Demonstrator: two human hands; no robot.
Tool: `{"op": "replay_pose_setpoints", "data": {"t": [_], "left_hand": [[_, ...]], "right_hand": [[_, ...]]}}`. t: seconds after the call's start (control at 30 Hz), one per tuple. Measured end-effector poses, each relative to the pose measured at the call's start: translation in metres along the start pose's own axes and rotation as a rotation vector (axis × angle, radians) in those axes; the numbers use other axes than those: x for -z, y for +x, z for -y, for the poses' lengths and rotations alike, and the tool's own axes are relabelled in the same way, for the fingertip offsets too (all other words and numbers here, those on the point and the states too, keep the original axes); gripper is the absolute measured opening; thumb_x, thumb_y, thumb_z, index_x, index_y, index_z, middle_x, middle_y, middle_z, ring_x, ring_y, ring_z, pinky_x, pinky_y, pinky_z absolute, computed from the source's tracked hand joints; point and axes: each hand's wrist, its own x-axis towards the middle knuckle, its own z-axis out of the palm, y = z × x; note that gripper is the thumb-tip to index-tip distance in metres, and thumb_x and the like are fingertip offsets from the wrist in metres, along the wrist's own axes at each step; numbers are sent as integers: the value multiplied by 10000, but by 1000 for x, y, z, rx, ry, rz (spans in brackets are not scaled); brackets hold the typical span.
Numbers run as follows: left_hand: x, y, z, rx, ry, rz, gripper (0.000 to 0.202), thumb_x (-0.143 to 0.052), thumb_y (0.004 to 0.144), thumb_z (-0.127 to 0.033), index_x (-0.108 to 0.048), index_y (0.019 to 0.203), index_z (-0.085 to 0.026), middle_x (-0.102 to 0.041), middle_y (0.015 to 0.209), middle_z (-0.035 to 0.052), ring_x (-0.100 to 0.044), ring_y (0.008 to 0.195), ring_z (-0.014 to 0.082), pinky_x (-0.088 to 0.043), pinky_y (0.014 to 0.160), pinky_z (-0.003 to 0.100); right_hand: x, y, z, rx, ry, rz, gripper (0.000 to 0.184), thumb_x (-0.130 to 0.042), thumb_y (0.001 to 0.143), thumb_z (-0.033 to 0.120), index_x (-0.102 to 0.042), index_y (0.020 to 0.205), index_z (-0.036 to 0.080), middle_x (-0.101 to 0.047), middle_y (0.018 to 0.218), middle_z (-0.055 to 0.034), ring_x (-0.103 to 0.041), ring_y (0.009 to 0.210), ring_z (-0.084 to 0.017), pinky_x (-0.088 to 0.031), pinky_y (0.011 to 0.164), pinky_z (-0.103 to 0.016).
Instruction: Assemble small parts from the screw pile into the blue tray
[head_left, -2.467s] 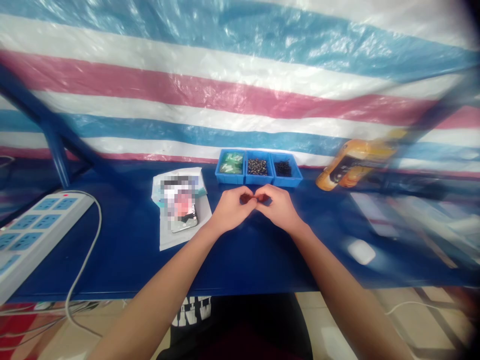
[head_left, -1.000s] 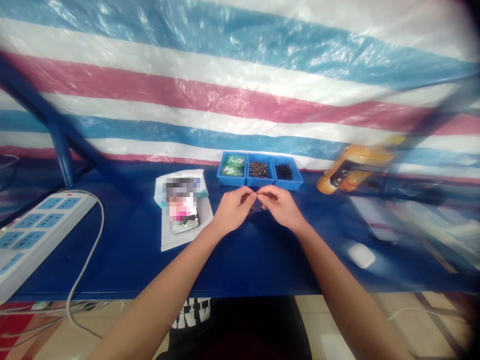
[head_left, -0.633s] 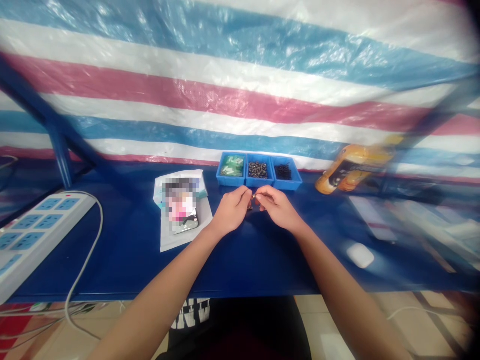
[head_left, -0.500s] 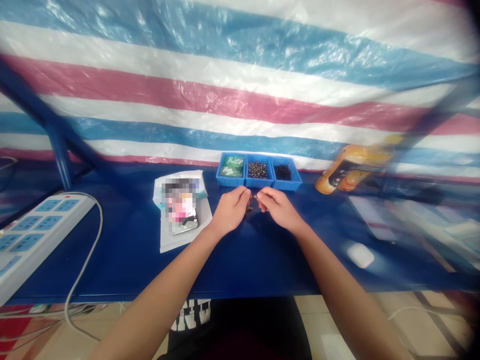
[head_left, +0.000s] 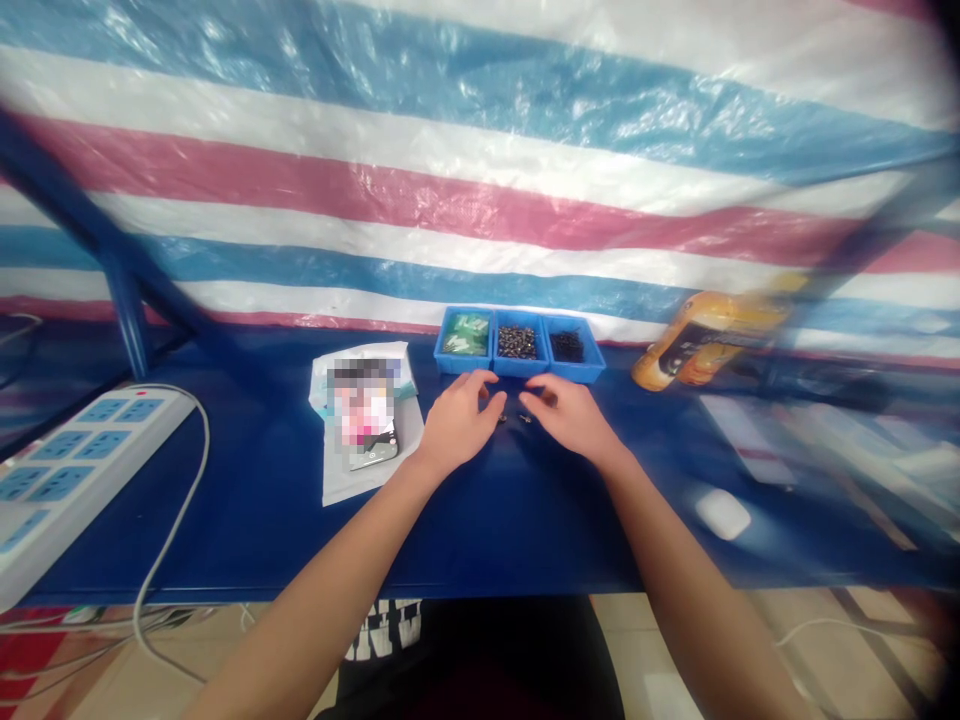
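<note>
Head view. Orange bottle [head_left: 682,345]: one, dark label, lettering too smeared to read. Phone [head_left: 375,452]: one, screen pixelated, lying on a white pouch [head_left: 341,483]. Left hand [head_left: 457,418]: grip parted, thumb clear of the forefinger, nothing seen in hold. Right hand [head_left: 576,415]: grip likewise parted, forefinger pointing towards the left hand, seemingly without a hold (its inner fingers are hidden). Small metal pieces [head_left: 526,418]: on the counter [head_left: 517,530] between the hands, just beside the fingertips. Blue bins [head_left: 517,367]: three, in a row beyond the hands; green-and-white contents, metallic parts, black pieces.
</note>
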Motion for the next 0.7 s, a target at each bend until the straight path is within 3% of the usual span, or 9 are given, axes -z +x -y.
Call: {"op": "replay_pose_setpoints", "data": {"t": [0.1,0.17,0.27,0.43,0.7], "left_hand": [[-2,-3,3,-40,121,71,316,-554,918,-439,-630,1176,-273,-647,1102,61,-653,977,244,-495,805,347],[-4,-5,5,-85,179,126,311,-551,922,-431,-637,1179,-279,-639,1110,64,-639,1026,256,-501,813,347],[-4,-6,7,-147,254,174,271,-536,935,-400,-653,1150,-285,-640,1080,60,-624,1026,256,-502,814,345],[-4,-4,8,-194,306,237,218,-468,973,-322,-673,1022,-268,-640,1021,45,-616,974,222,-482,775,314],[-5,-4,7,-205,327,240,202,-449,978,-273,-651,994,-270,-644,1000,22,-610,961,213,-466,749,313]], "right_hand": [[0,-3,-1,62,-206,177,199,-690,837,441,-707,908,256,-702,756,-2,-615,663,-173,-394,598,-280],[-2,-4,-3,95,-261,226,107,-665,863,354,-691,846,252,-714,789,-1,-623,692,-172,-380,610,-274],[-4,-2,-6,126,-299,232,91,-615,891,256,-674,824,242,-722,856,-13,-638,772,-179,-392,667,-278],[-4,-1,-7,134,-326,242,117,-570,929,248,-668,872,222,-704,896,-35,-631,830,-182,-411,744,-287],[-3,1,-7,147,-364,221,137,-567,935,219,-702,911,218,-668,892,-49,-623,842,-182,-426,781,-288]]}}
